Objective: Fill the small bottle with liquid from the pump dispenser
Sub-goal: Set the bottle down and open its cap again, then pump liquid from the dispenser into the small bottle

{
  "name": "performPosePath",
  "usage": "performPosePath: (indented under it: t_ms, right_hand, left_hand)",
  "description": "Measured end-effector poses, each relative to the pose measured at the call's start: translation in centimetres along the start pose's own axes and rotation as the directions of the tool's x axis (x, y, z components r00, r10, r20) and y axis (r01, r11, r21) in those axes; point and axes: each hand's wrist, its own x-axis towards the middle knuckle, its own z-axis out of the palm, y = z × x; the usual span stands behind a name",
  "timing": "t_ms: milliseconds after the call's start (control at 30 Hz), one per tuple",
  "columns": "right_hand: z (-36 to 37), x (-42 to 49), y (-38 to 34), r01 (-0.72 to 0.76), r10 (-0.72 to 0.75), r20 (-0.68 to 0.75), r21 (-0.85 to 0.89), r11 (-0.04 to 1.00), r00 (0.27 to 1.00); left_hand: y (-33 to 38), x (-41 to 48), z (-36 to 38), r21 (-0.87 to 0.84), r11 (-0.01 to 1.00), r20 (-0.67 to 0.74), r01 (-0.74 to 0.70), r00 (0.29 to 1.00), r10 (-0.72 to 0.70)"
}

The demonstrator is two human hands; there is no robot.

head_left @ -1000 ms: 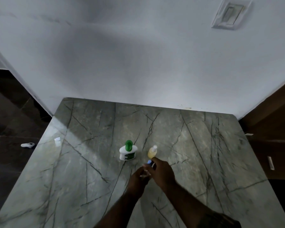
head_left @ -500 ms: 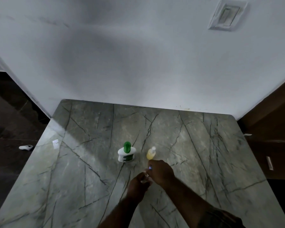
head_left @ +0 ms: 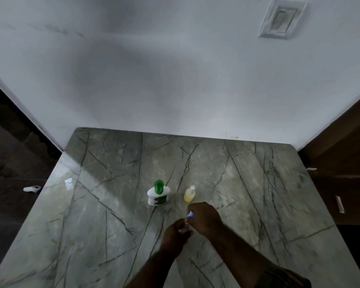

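Marble tabletop is shown from the head view, with a green-topped white bottle stood upright near its middle. Just to the right of that bottle, and apart from it, a yellow bottle with a white top is also stood upright. Nearer the person than the green-topped white bottle, and a little to its right, a small bottle of clear plastic is held between two hands. The left hand is curled round its body. The right hand is closed over its upper end, where a blue cap is pinched under bent fingers. Whether the cap is seated on the neck or lifted off cannot be told, as most of the small bottle is hidden. Compared with a second earlier, the hands and the blue cap are drawn back from the yellow bottle, which was then nearly touched by the right fingertips. Both standing bottles are unmoved, and little has changed in the last half second. Far left of the green-topped white bottle, past the table edge, a small white object is seen on the dark floor. High on the wall behind and to the right, a switch plate is mounted.
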Motion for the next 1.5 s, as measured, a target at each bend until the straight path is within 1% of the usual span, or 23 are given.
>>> performPosePath:
  t_ms: [100,200,267,300,333,367,400,433,467,533,567,633,700,833,900,967,1067,1200,1267,1333,1400,1433,1500]
  right_hand:
    - [-0.6,-0.1,-0.1,0.076,-0.075,-0.014,0.059,0.995,0.997]
    - [-2.4,-0.2,0.5,0.089,-0.082,-0.054,0.137,0.987,0.995]
    - [-4.4,-0.5,2.1,0.074,-0.068,-0.032,0.252,0.965,0.997]
    - [-5.4,-0.9,3.2,0.027,-0.023,-0.015,0.37,0.929,1.0]
    - [-6.2,-1.5,4.3,-0.042,0.044,0.009,0.528,0.848,0.999]
    - [-6.3,-2.0,5.4,-0.096,0.116,0.012,0.643,0.76,0.993]
    - [-5.9,-2.4,6.2,-0.132,0.183,0.002,0.699,0.703,0.983]
    - [-4.8,-2.7,6.7,-0.167,0.244,-0.006,0.713,0.681,0.97]
    - [-3.0,-2.7,7.0,-0.228,0.314,0.022,0.736,0.637,0.949]
    - [1.4,-2.5,7.1,-0.326,0.42,0.101,0.797,0.508,0.902]
    - [3.6,-2.1,6.8,-0.354,0.457,0.116,0.803,0.479,0.882]
    - [7.1,-1.1,5.5,-0.364,0.503,0.074,0.781,0.508,0.861]
    - [8.6,-0.2,3.4,-0.336,0.538,-0.007,0.774,0.536,0.843]
    - [9.8,1.8,0.8,-0.307,0.543,-0.157,0.683,0.663,0.825]
    - [10.9,3.0,0.8,-0.322,0.54,-0.2,0.619,0.716,0.817]
    - [11.6,3.9,1.0,-0.349,0.549,-0.231,0.563,0.749,0.803]
    - [11.1,4.5,0.9,-0.37,0.563,-0.231,0.551,0.748,0.794]
    - [10.3,3.7,0.9,-0.358,0.58,-0.202,0.615,0.703,0.789]
    - [9.8,2.8,1.2,-0.346,0.571,-0.227,0.603,0.718,0.789]
    - [8.8,1.6,1.2,-0.314,0.574,-0.26,0.63,0.71,0.776]
    - [7.6,0.0,0.8,-0.236,0.543,-0.33,0.644,0.728,0.772]
    - [7.0,-0.7,0.4,-0.177,0.499,-0.375,0.633,0.753,0.781]
    - [5.4,-1.5,-1.0,-0.051,0.38,-0.429,0.606,0.794,0.82]
  left_hand:
    - [0.4,0.0,0.2,-0.04,0.999,-0.002,0.021,1.0,-0.021]
    - [-0.2,0.1,0.0,-0.117,0.991,0.013,0.067,0.998,-0.066]
    - [-0.9,0.2,-0.2,-0.137,0.986,0.006,0.098,0.995,-0.098]
    - [-1.1,0.2,-0.5,-0.143,0.984,-0.009,0.106,0.994,-0.109]
    - [-1.4,0.2,-0.7,-0.154,0.982,-0.02,0.109,0.993,-0.113]
    - [-1.7,0.2,-1.0,-0.166,0.98,-0.027,0.112,0.993,-0.118]
    - [-1.8,0.1,-1.2,-0.17,0.979,-0.03,0.114,0.992,-0.12]
    - [-2.0,0.1,-1.3,-0.165,0.979,-0.039,0.116,0.992,-0.124]
    - [-2.1,0.0,-1.5,-0.156,0.981,-0.056,0.114,0.991,-0.124]
    - [-2.0,-0.5,-1.7,-0.163,0.982,-0.101,0.096,0.988,-0.114]
    - [-1.7,-0.9,-1.8,-0.171,0.981,-0.115,0.09,0.987,-0.111]
    - [-1.8,-1.4,-2.0,-0.168,0.98,-0.132,0.103,0.983,-0.126]
    - [-1.8,-1.9,-2.4,-0.167,0.98,-0.146,0.108,0.98,-0.133]
    - [-2.5,-2.7,-3.5,-0.147,0.981,-0.167,0.13,0.974,-0.154]
    - [-2.7,-2.9,-4.1,-0.144,0.981,-0.171,0.13,0.973,-0.154]
    - [-2.9,-2.9,-4.3,-0.147,0.981,-0.179,0.126,0.972,-0.152]
    - [-2.9,-3.0,-4.3,-0.116,0.985,-0.182,0.125,0.973,-0.145]
    - [-2.4,-3.2,-4.4,-0.1,0.989,-0.182,0.11,0.975,-0.127]
    - [-1.6,-3.3,-4.2,-0.104,0.99,-0.182,0.092,0.977,-0.109]
    - [-1.0,-3.4,-4.1,-0.115,0.99,-0.174,0.08,0.98,-0.1]
    - [-0.6,-3.4,-4.1,-0.124,0.99,-0.169,0.064,0.982,-0.085]
    - [-0.3,-3.3,-4.1,-0.125,0.991,-0.175,0.052,0.982,-0.074]
    - [0.5,-3.5,-4.3,-0.13,0.991,-0.19,0.024,0.981,-0.049]
